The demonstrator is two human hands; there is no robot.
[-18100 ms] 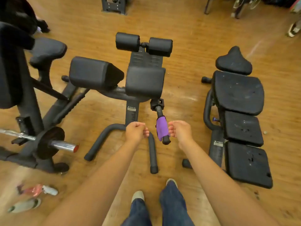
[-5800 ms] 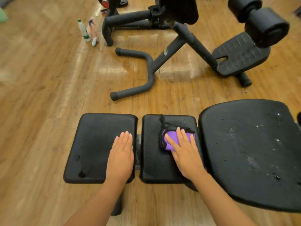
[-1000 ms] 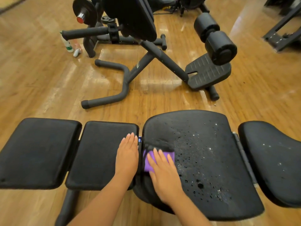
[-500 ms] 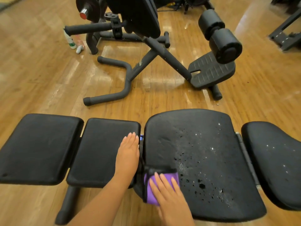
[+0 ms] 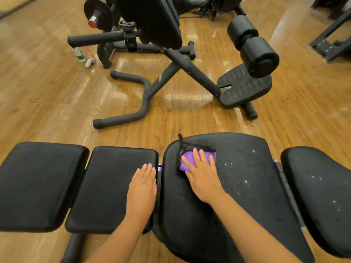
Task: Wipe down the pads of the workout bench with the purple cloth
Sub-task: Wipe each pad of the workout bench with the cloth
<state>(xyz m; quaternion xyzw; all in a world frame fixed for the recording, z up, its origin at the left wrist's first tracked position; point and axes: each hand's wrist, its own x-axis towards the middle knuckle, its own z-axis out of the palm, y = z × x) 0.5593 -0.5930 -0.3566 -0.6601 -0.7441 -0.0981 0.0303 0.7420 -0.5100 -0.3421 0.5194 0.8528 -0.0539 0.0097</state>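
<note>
A black workout bench runs across the lower frame with several pads. My right hand lies flat with straight fingers on the purple cloth, pressing it against the far left part of the large pad. The cloth has a black edge and is partly hidden under my fingers. White droplets and specks dot that pad to the right of the cloth. My left hand rests flat and open on the right edge of the middle pad. Another pad lies at the far left, and a curved pad at the right.
A black hyperextension bench with roller pads and a footplate stands on the wooden floor beyond. Spray bottles lie on the floor at the upper left near a barbell plate. A metal frame sits at the upper right.
My right hand has slid the cloth from the near edge of the large pad up to its far left part. My left hand has stayed on the middle pad.
</note>
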